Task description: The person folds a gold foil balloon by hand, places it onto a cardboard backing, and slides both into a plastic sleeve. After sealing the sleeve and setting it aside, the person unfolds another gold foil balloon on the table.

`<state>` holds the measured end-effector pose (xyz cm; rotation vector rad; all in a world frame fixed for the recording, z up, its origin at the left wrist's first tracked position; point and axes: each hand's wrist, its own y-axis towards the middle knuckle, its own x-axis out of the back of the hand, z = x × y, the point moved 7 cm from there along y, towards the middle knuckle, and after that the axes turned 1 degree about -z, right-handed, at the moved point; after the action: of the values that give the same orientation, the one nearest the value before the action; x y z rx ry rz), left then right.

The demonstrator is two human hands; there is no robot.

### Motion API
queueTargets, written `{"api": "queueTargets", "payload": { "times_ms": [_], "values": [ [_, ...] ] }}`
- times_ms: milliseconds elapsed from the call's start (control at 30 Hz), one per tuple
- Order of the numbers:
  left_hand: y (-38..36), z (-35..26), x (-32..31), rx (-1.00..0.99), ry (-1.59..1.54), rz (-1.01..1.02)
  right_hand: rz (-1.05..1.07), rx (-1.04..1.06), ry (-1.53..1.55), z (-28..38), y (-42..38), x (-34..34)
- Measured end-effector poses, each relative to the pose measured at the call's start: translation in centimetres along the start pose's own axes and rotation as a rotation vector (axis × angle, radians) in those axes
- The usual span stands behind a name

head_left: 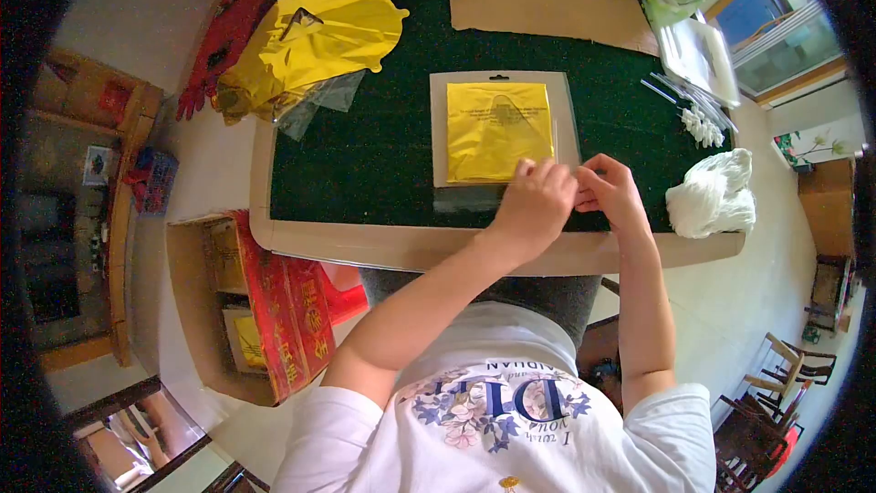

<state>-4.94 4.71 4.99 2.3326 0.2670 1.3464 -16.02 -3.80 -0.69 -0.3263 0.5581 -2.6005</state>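
In the head view, a flat clear plastic bag lies on the dark green table cover, with its open-looking end towards me. Inside it sits a folded yellow foil balloon with small dark print, backed by a pale card with a hanging slot at its top. My left hand is closed at the bag's lower right corner, fingers curled over its edge. Right beside it my right hand makes a pinch, fingertips close to the left ones; whatever is between them is too small to make out.
Yellow foil balloons are piled at the far left, near a cardboard sheet. On the right lie white sticks, small white pieces and a white string bundle. A cardboard box stands below the table's left edge.
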Motion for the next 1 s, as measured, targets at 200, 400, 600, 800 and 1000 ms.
{"api": "queueTargets", "payload": {
  "times_ms": [200,400,600,800,1000],
  "values": [
    [-6.5,8.9,9.8,0.652,-1.086,-0.244,0.018,-0.002,-0.049,1.0,-1.0,-0.4],
    [-15.5,22.3,30.4,0.817,-0.782,-0.779,0.022,-0.025,-0.023,-0.4,0.2,0.2],
    [-19.5,34.4,38.1,0.922,-0.386,-0.732,-0.006,-0.031,-0.039,0.1,0.3,0.4],
    [-16.2,35.5,37.8,1.025,0.770,0.008,-0.055,0.030,0.019,-0.1,-0.3,0.2],
    [-16.0,34.5,33.6,0.910,0.534,-0.266,-0.001,0.107,0.057,0.4,-1.1,0.4]
  ]
}}
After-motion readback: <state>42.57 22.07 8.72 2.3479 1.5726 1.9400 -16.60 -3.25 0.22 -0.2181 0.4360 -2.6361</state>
